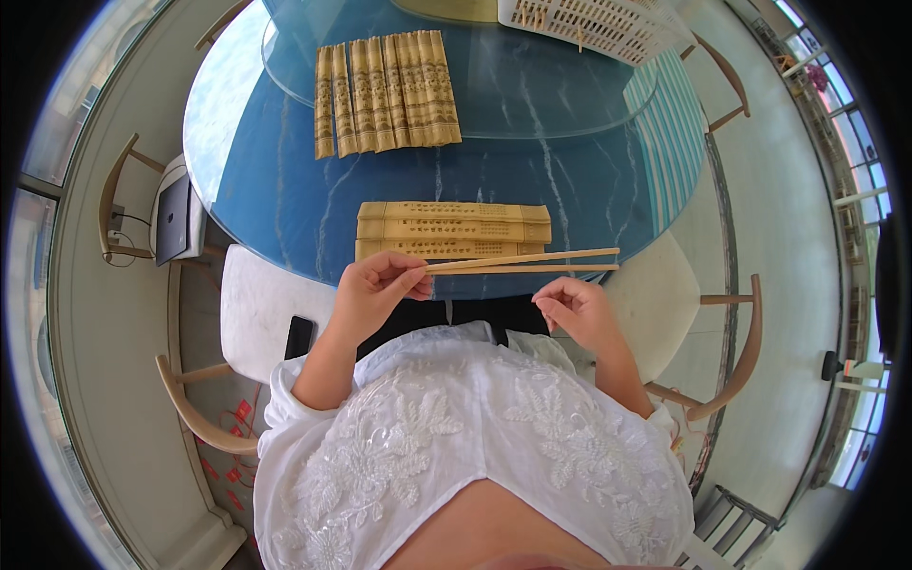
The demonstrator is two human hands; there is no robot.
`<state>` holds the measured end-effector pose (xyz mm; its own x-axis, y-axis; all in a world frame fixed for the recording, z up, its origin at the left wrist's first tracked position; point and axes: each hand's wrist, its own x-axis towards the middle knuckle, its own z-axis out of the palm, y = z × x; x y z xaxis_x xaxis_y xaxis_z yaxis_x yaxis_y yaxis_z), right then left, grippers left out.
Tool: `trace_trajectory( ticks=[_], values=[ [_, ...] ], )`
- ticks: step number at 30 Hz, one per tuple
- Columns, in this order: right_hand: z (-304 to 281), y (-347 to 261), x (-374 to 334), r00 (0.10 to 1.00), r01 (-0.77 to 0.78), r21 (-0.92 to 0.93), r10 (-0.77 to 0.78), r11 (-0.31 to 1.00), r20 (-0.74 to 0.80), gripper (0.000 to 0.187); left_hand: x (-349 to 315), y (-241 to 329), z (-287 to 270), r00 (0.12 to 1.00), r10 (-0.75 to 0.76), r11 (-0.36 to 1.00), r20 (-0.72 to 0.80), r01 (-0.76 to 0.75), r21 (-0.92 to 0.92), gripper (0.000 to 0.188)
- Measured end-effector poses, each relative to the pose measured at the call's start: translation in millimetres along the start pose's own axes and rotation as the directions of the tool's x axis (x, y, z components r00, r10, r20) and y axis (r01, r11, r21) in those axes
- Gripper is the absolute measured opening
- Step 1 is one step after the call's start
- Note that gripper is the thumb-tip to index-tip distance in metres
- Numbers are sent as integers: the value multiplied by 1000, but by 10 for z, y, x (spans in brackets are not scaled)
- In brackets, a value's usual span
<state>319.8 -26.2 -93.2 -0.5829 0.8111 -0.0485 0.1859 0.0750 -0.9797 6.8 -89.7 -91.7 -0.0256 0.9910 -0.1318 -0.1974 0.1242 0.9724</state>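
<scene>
My left hand (382, 285) pinches a pair of light wooden chopsticks (532, 260) near their left ends. They point right and spread slightly apart toward the far tips. Empty and loosely curled, my right hand (577, 311) hovers below the right part of the chopsticks, thumb and fingertips a little apart. Just beyond the chopsticks, several flat tan paper sleeves (454, 228) with dark print lie crosswise near the table's front edge, the nearest partly hidden by my left hand and the chopsticks. Farther off, a row of several patterned tan sleeves (388, 93) lies lengthwise.
The round blue marble-patterned table (275, 209) carries a raised glass turntable (570, 114). A white slotted plastic basket (594, 27) with sticks in it stands at the back right. A dark phone (300, 335) rests on the chair at left; a laptop (173, 220) sits on another chair.
</scene>
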Motion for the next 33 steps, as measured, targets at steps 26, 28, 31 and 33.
trace_trajectory(
  ticks=[26,28,31,33],
  values=[
    [-463,24,262,791,139,-644,-476,753,-386,34,1015,53,-14,752,327,-40,573,-595,803,21],
    [-454,37,298,789,136,-657,-482,742,-381,34,1028,15,-45,701,331,-106,632,-637,763,20],
    [-442,36,342,790,144,-655,-485,741,-375,34,1029,61,-28,661,319,-147,679,-674,724,17],
    [-435,33,363,788,153,-649,-489,745,-374,34,1029,91,-27,662,316,-144,680,-675,724,16]
  ],
)
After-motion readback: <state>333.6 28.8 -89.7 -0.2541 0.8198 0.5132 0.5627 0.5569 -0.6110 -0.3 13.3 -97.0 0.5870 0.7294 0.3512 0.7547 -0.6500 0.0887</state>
